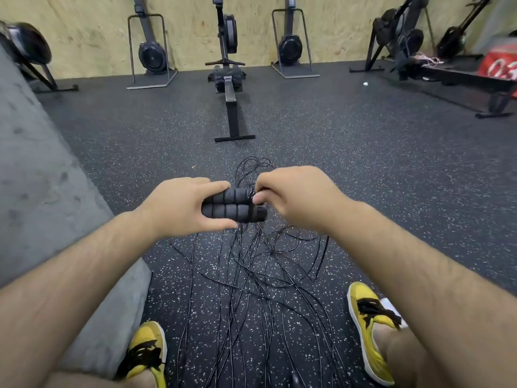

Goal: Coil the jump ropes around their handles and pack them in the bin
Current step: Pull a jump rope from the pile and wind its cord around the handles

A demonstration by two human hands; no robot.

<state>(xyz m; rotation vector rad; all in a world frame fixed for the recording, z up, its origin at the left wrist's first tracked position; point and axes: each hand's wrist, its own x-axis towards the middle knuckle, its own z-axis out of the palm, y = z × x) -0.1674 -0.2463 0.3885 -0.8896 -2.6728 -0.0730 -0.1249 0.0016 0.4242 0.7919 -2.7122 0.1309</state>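
Note:
My left hand [179,207] grips two black ribbed foam jump-rope handles [232,205] held side by side, pointing right. My right hand [296,196] pinches the thin black rope where it leaves the handles' right ends. Several loose black ropes [251,281] lie tangled on the speckled floor below my hands and between my feet. No bin shows in this view.
A grey block [42,191] runs along my left. A rowing machine [232,88] stands straight ahead, with more rowers stored upright against the plywood wall and others at the right [447,65]. My yellow shoes [369,329] flank the ropes.

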